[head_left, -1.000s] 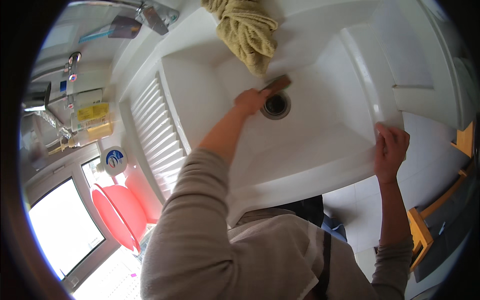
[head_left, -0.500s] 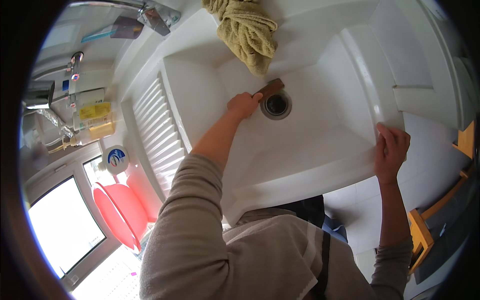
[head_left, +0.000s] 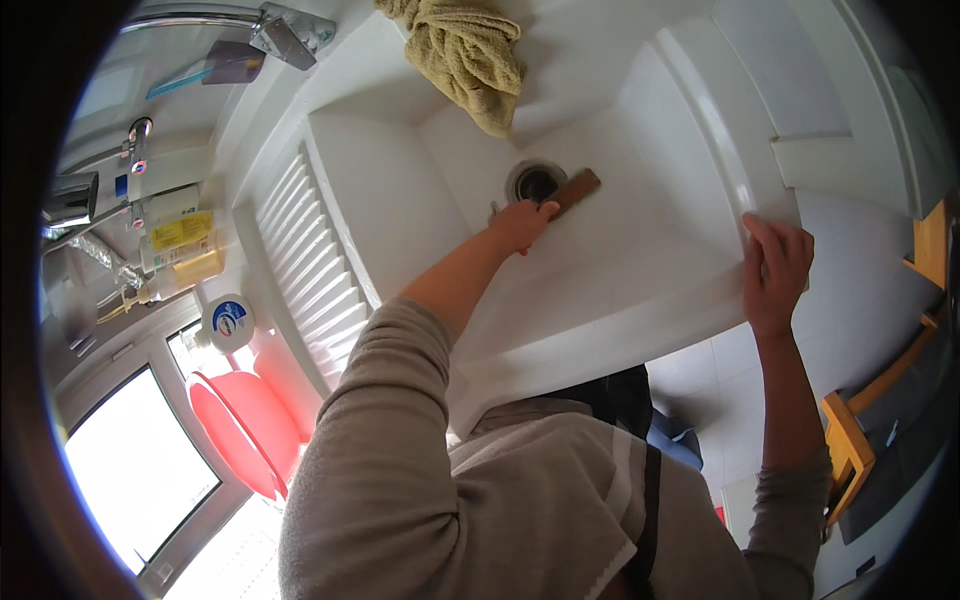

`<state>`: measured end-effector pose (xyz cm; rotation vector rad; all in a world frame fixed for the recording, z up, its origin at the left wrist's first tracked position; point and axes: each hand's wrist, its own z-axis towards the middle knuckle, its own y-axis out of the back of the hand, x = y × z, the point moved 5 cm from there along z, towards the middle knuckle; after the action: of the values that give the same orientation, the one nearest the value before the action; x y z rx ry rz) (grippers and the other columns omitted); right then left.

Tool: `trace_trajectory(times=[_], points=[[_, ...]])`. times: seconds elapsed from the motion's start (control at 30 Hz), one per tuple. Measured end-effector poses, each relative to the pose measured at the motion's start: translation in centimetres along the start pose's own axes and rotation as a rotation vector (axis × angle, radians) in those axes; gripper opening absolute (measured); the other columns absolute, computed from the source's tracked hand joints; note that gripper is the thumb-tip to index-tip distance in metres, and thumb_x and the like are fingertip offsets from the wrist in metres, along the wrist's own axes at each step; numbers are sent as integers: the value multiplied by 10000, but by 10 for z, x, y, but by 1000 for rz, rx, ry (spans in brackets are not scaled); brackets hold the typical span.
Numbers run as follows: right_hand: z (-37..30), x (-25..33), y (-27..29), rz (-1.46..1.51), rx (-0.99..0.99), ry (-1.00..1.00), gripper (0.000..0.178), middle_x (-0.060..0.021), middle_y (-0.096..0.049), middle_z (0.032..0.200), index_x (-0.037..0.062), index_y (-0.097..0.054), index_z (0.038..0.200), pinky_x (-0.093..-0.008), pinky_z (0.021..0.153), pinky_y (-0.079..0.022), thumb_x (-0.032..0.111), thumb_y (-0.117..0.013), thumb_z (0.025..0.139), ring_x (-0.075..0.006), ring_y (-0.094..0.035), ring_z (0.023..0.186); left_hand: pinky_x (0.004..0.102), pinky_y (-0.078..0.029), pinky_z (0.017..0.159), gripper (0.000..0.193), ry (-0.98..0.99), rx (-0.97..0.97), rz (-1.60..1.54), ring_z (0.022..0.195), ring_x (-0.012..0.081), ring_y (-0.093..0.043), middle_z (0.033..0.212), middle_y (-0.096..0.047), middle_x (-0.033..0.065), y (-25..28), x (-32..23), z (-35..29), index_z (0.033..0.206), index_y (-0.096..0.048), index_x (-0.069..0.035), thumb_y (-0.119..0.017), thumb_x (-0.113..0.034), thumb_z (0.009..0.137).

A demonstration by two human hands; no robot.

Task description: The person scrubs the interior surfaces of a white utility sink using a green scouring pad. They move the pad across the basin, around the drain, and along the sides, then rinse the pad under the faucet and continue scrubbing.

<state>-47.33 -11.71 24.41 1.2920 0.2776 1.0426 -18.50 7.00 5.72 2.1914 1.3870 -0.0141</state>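
A white basin sink [head_left: 640, 290] with a round drain [head_left: 535, 183] spreads out before me. My left hand [head_left: 520, 226] is closed round one end of a brown wooden scrubbing brush [head_left: 577, 192]. The brush lies slantwise against the sink floor, just right of the drain; its bristles face down and cannot be made out. At the sink's right front corner, my right hand [head_left: 778, 262] grips the rim, thumb side inward and fingers curled over the edge.
A crumpled olive towel [head_left: 465, 65] hangs over the far side of the basin. Ribbed draining board [head_left: 310, 260] on the left; beyond it stand a pink tub [head_left: 240, 425], a white bottle [head_left: 228, 322] and several soap bottles. A metal tap [head_left: 285, 40] is far left; wooden chair [head_left: 848, 445] right.
My left hand has moved the brush nearer and to the right, from the far left side of the drain to its right side. My right hand stays on the rim.
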Motion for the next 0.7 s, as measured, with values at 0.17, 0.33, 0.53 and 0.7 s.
trace_trajectory(times=[0.17, 0.33, 0.53, 0.7], points=[[0, -1, -1, -22, -1, -1, 256, -20, -584, 969, 151, -688, 1056, -352, 844, -417, 31, -602, 847, -232, -496, 948, 447, -524, 769, 674, -341, -201, 523, 821, 297, -684, 862, -703, 136, -12, -5, 18, 943, -701, -94, -328, -655, 932], [0, -2, -1, -21, 1, -24, 261, -16, -585, 966, 158, -691, 1063, -352, 839, -419, 33, -606, 850, -230, -496, 943, 459, -505, 834, 636, -186, -117, 425, 987, 333, -645, 1020, -689, 142, 8, -10, 23, 1032, -700, -156, -337, -668, 922], [0, -2, -2, -16, -8, -14, 260, -17, -588, 971, 155, -693, 1064, -350, 835, -424, 29, -606, 853, -224, -495, 939, 440, -519, 760, 676, -379, -12, 728, 888, 306, -669, 909, -700, 115, 8, 12, 6, 923, -720, -145, -336, -702, 906], [-1, -2, -3, -8, -6, -23, 267, -20, -587, 973, 157, -698, 1060, -347, 832, -427, 21, -609, 849, -221, -496, 937, 407, -516, 630, 767, -407, -16, 846, 746, 284, -666, 739, -682, 88, 10, -1, 25, 718, -706, -110, -329, -762, 862]])
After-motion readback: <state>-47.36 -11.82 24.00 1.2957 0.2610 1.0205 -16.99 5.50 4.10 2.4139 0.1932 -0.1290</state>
